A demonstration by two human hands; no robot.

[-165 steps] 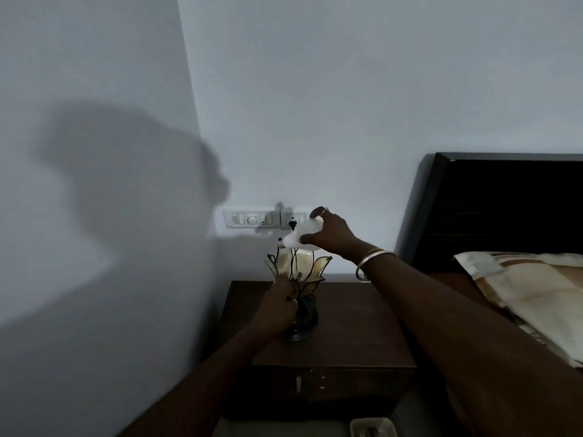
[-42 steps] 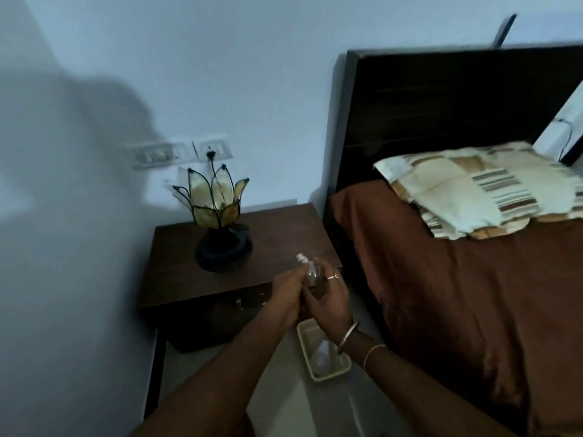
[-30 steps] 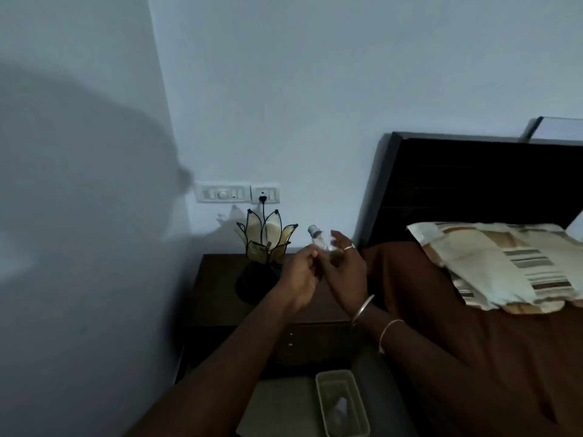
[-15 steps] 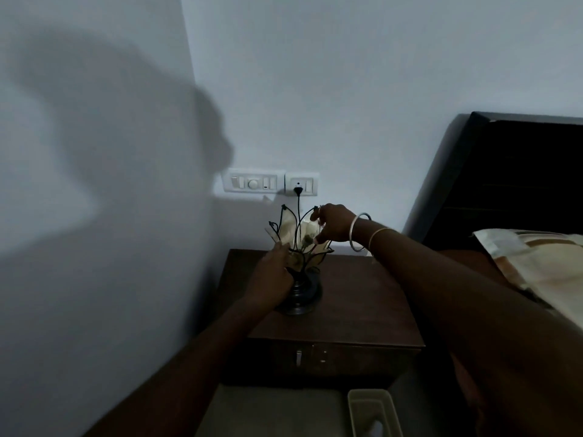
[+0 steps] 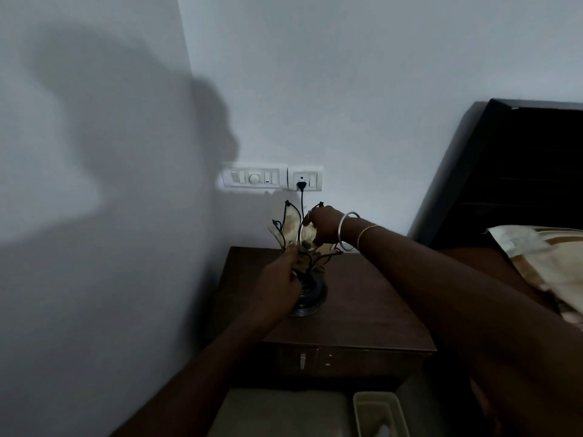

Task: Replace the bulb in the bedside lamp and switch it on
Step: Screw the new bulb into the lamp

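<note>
Two hands at one lamp (image 5: 291,234): left hand (image 5: 279,279) grips its stem, right hand (image 5: 325,227) grip unclear

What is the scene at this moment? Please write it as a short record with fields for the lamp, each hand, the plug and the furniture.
lamp: petal-shaded lamp, unlit, upright on the bedside table
left hand: left hand grips the lamp's stem, above the dark base
right hand: right hand reaches in among the petals from above; bulb not clearly visible
plug: black plug sits in the wall socket, cord hanging down behind the lamp
switch panel: switch panel left of the socket
floor: pale tray in front of the table
</note>
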